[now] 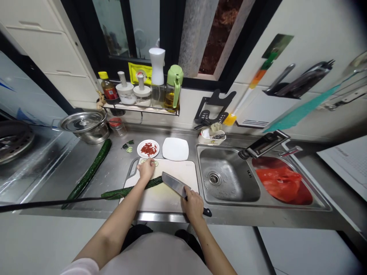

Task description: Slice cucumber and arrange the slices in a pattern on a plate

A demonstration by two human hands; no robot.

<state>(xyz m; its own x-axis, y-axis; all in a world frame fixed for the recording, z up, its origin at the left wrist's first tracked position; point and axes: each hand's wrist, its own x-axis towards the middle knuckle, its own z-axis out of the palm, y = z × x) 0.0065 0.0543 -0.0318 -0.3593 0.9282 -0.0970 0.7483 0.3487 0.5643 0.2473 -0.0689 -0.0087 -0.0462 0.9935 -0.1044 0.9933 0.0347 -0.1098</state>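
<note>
My left hand (146, 169), fingers curled, is at the upper left of the white cutting board (172, 202), on a few thin cucumber slices (156, 163). My fingers partly cover them. In my right hand (194, 204) is a kitchen knife (175, 184), its broad blade pointing up and left over the board. A cut cucumber (154, 182) lies across the board beneath my left forearm, its right end close to the blade. Behind the board stand a white plate (175, 149) and a small dish (140, 149) of chopped red pieces (149, 149).
A whole cucumber (90, 173) and some cucumber trimmings (129, 147) lie left of the board. A lidded steel pot (96, 133) stands at the back left. On the right is a sink (229, 200) with a red plastic bag (281, 183). A bottle shelf (143, 109) hangs above.
</note>
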